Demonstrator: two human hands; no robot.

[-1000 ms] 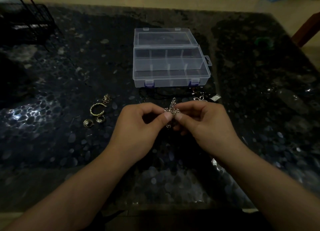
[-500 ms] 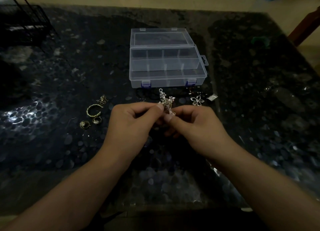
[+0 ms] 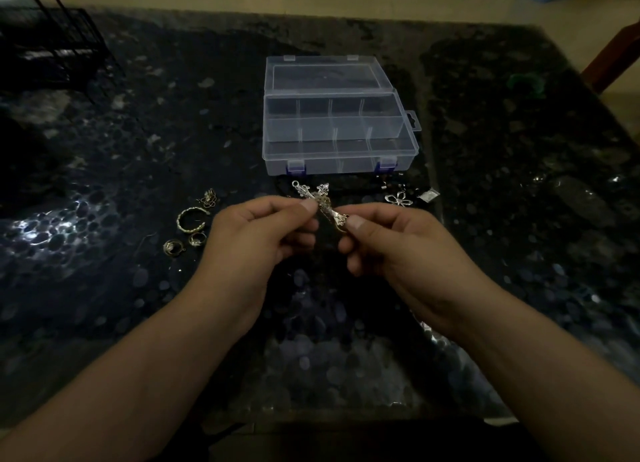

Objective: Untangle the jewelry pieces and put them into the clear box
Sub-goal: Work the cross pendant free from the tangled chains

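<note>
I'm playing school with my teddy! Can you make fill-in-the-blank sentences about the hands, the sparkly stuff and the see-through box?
1. The silver cross pendant is pinched by ____ hands: the left hand and the right hand.
2. The clear box has its lid ____.
3. The gold open ring lies to the ____ of the left hand.
4. The silver flower charm lies on the ____.

Missing words: both; open; left; table

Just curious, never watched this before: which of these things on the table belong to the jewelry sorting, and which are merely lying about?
In the job: silver cross pendant pinched by both hands, clear box, gold bangle, rings, flower charm.
Lying about: black wire rack, green ring.
</note>
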